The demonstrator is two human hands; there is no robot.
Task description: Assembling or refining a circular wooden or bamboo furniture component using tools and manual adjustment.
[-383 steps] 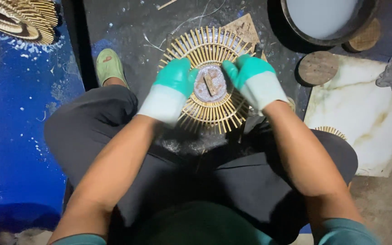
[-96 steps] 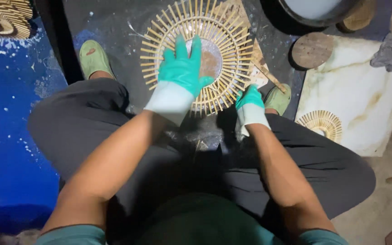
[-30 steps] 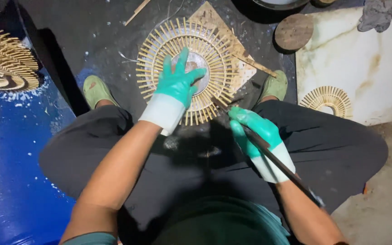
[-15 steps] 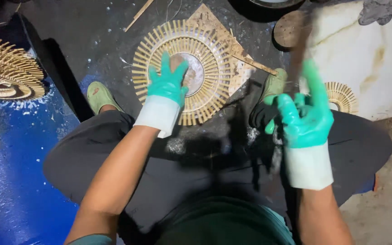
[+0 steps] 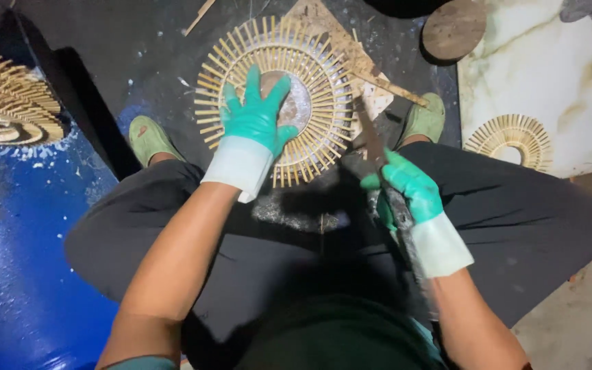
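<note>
Right grip (image 5: pixel 405 188) closed on dark blade (image 5: pixel 371 137), long axis toward 11 o'clock; bamboo disc (image 5: pixel 275 99) beyond, left hand (image 5: pixel 255 120) flat, open.

No packages, labels, signs or screens show anywhere in this view. Nothing on the dark floor, the blue surface at the left or the pale slab at the upper right carries a wrapper, a tag, a printed panel or a display.
</note>
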